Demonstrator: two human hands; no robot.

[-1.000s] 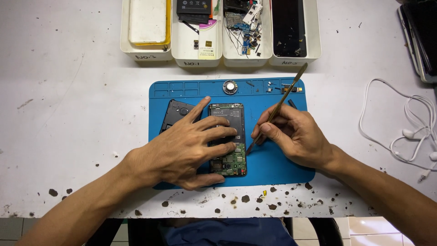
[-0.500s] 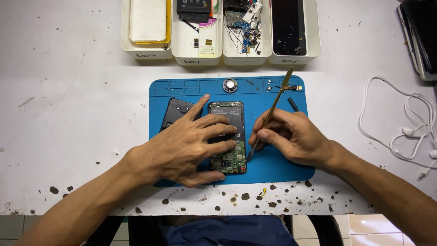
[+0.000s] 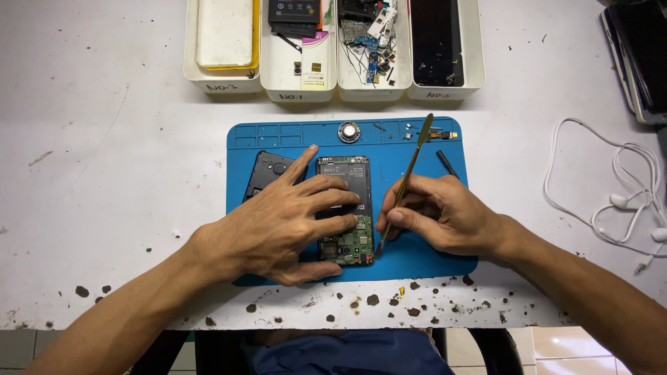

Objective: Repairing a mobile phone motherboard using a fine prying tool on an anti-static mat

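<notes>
My left hand (image 3: 281, 226) lies flat, fingers spread, pressing the opened phone (image 3: 345, 208) onto the blue mat (image 3: 424, 253) on the bench (image 3: 111, 180). My right hand (image 3: 445, 215) has its fingers clamped on a thin pry tool (image 3: 411, 167), tip at the phone's right edge.

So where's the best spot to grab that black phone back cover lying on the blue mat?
Probably the black back cover by its upper left corner, coming from the left: it lies flat on the blue mat, and the left hand overlaps its right and lower edges.

Bare forearms, dark blue trousers
</notes>
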